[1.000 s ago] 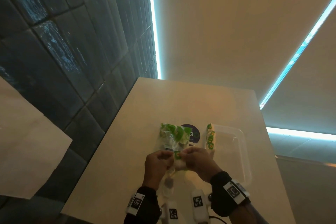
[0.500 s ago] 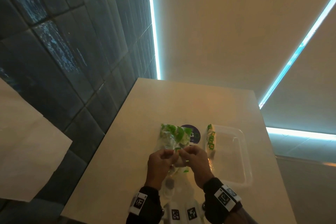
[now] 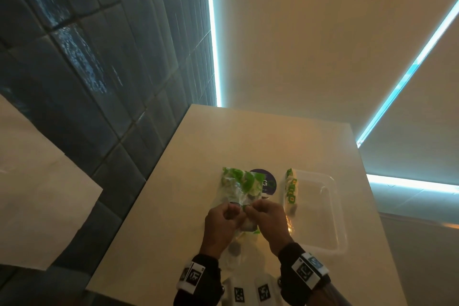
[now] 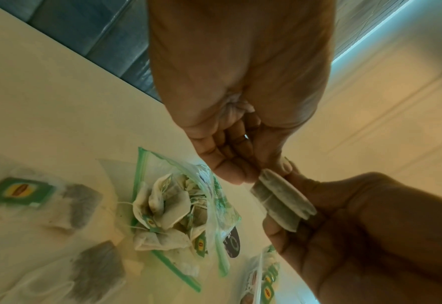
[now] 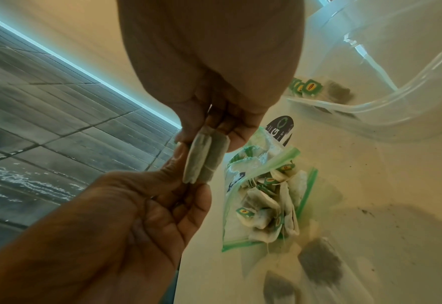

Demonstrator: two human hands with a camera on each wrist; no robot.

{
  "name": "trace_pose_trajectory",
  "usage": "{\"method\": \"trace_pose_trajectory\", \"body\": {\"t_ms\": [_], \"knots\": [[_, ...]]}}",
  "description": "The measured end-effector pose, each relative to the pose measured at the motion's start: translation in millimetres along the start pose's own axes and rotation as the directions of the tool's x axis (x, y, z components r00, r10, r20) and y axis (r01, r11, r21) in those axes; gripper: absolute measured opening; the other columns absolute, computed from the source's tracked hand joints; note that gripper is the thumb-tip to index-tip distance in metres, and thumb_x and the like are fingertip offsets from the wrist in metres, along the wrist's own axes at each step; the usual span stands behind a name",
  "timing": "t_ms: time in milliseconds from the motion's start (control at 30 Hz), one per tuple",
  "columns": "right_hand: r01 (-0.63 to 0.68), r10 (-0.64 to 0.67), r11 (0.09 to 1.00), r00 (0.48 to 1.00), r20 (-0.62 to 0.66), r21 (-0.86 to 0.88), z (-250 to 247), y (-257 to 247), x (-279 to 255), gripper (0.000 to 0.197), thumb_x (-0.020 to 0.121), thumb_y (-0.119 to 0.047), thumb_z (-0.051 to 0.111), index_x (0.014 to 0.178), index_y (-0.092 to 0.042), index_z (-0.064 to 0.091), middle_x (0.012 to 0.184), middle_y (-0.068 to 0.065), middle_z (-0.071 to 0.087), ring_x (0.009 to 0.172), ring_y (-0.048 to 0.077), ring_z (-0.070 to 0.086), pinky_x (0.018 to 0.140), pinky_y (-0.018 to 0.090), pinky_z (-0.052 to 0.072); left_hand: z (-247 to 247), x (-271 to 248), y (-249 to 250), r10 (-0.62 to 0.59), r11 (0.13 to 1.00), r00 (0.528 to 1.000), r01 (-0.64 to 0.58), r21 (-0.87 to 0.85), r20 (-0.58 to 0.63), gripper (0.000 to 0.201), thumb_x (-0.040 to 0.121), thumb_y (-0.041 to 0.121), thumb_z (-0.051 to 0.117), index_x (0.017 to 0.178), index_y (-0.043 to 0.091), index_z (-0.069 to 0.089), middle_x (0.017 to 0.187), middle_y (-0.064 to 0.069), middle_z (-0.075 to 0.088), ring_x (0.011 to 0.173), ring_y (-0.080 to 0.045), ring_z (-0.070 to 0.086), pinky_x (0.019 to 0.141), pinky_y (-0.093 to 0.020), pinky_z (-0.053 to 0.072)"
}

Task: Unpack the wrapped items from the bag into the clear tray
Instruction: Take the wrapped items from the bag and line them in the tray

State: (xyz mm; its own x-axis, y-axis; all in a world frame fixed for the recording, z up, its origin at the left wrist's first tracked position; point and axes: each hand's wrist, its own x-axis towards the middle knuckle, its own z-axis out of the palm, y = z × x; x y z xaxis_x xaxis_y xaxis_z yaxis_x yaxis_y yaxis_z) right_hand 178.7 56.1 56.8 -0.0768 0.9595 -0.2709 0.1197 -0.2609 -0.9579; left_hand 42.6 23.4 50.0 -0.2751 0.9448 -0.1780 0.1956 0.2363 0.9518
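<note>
Pale tabletop (image 3: pixel 173 218), long, running from the near edge toward the far wall. Clear tray (image 3: pixel 330 206) by the right edge, a row of green-tagged tea bags (image 3: pixel 291 190) stacked along its left wall. Zip bag (image 3: pixel 238 186) with green seal just left of the tray, mouth open toward the near edge, crammed with tea bags (image 4: pixel 167 207) and strings. Round dark sticker (image 3: pixel 268 181) partly under it. Loose tea bags (image 4: pixel 76 203) near the front edge, plain only from the wrist views. Left hand (image 3: pixel 221 221) and right hand (image 3: pixel 269 218) above the bag's mouth, fingers (image 4: pixel 230 170) of both pinching one folded tea bag (image 4: pixel 282 203), shown clearly only by the wrist cameras.
</note>
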Motion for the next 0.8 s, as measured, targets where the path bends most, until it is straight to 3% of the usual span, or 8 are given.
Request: {"method": "trace_pose_trajectory", "body": {"t_ms": [100, 167, 300, 367, 433, 500, 633, 800], "knots": [[0.017, -0.018, 1.0, 1.0, -0.021, -0.004, 0.4, 1.7, 0.5, 0.01, 0.083, -0.009, 0.072, 0.073, -0.009, 0.074, 0.07, 0.003, 0.069, 0.068, 0.014, 0.065, 0.065, 0.027, 0.056, -5.5, 1.1, -4.7, 0.02, 0.998, 1.0, -0.02, 0.051, 0.007, 0.014, 0.076, 0.013, 0.079, 0.075, 0.024, 0.07, 0.076, 0.006, 0.073, 0.076, -0.004, 0.068, 0.068, -0.017, 0.054], [0.017, -0.015, 0.999, 0.998, -0.053, 0.028, -3.2, 1.7, 1.7, 0.013, 0.083, -0.006, 0.071, 0.071, -0.009, 0.074, 0.073, 0.007, 0.07, 0.068, 0.015, 0.064, 0.064, 0.028, 0.055, -16.9, 3.4, -14.8, 0.006, 0.991, 0.998, 0.002, 0.135, -0.058, 0.014, 0.076, 0.013, 0.078, 0.074, 0.024, 0.07, 0.074, 0.007, 0.072, 0.076, -0.009, 0.069, 0.068, -0.02, 0.053], [0.0, 0.017, 0.989, 0.994, -0.105, 0.151, -15.9, 1.6, 4.7, 0.01, 0.084, 0.0, 0.068, 0.075, 0.002, 0.072, 0.081, 0.013, 0.071, 0.066, 0.012, 0.065, 0.061, 0.025, 0.055, -51.7, 2.2, -54.5, -0.117, 0.905, 0.957, 0.213, 0.367, -0.266, 0.014, 0.081, 0.009, 0.067, 0.079, 0.023, 0.068, 0.086, 0.0, 0.072, 0.087, -0.022, 0.066, 0.074, -0.025, 0.047], [-0.009, 0.027, 0.984, 0.995, -0.101, 0.177, -19.1, 3.1, 4.9, 0.009, 0.085, 0.001, 0.067, 0.079, 0.006, 0.072, 0.082, 0.016, 0.071, 0.069, 0.015, 0.065, 0.063, 0.031, 0.056, -57.6, -2.1, -76.3, -0.226, 0.838, 0.943, 0.315, 0.446, -0.244, 0.013, 0.079, 0.013, 0.066, 0.09, 0.02, 0.068, 0.099, -0.005, 0.07, 0.095, -0.026, 0.063, 0.078, -0.027, 0.048], [-0.028, 0.044, 0.981, 0.996, -0.079, 0.192, -18.7, 5.3, 4.2, 0.009, 0.085, 0.0, 0.067, 0.079, 0.006, 0.071, 0.08, 0.014, 0.071, 0.07, 0.019, 0.065, 0.064, 0.034, 0.056, -51.6, -7.0, -94.3, -0.322, 0.768, 0.926, 0.378, 0.517, -0.198, 0.027, 0.072, 0.029, 0.073, 0.097, 0.025, 0.064, 0.105, -0.006, 0.062, 0.099, -0.027, 0.06, 0.085, -0.031, 0.05], [-0.032, 0.044, 0.982, 0.997, -0.065, 0.185, -17.7, 6.6, 3.8, 0.009, 0.085, -0.001, 0.067, 0.079, 0.003, 0.072, 0.079, 0.012, 0.071, 0.071, 0.019, 0.066, 0.064, 0.033, 0.056, -40.3, -12.9, -101.5, -0.348, 0.726, 0.918, 0.391, 0.566, -0.189, 0.037, 0.066, 0.044, 0.075, 0.096, 0.029, 0.061, 0.105, -0.005, 0.054, 0.102, -0.028, 0.057, 0.089, -0.032, 0.049], [-0.032, 0.039, 0.984, 0.999, -0.035, 0.175, -17.9, 8.1, 2.8, 0.009, 0.085, -0.003, 0.068, 0.077, 0.001, 0.072, 0.081, 0.014, 0.07, 0.072, 0.019, 0.065, 0.061, 0.03, 0.054, -29.2, -20.1, -99.8, -0.315, 0.649, 0.927, 0.367, 0.666, -0.204, 0.029, 0.075, 0.056, 0.067, 0.084, 0.031, 0.055, 0.105, -0.004, 0.048, 0.107, -0.028, 0.05, 0.085, -0.032, 0.044], [-0.091, 0.076, 0.985, 0.992, 0.105, 0.147, -20.6, 8.4, -1.1, 0.007, 0.086, -0.005, 0.068, 0.08, -0.004, 0.071, 0.079, 0.01, 0.069, 0.074, 0.022, 0.063, 0.071, 0.038, 0.054, -27.7, -19.9, -100.7, -0.281, 0.677, 0.938, 0.343, 0.651, -0.202, 0.027, 0.078, 0.052, 0.067, 0.075, 0.03, 0.053, 0.098, -0.002, 0.054, 0.1, -0.025, 0.054, 0.081, -0.033, 0.046]]}}
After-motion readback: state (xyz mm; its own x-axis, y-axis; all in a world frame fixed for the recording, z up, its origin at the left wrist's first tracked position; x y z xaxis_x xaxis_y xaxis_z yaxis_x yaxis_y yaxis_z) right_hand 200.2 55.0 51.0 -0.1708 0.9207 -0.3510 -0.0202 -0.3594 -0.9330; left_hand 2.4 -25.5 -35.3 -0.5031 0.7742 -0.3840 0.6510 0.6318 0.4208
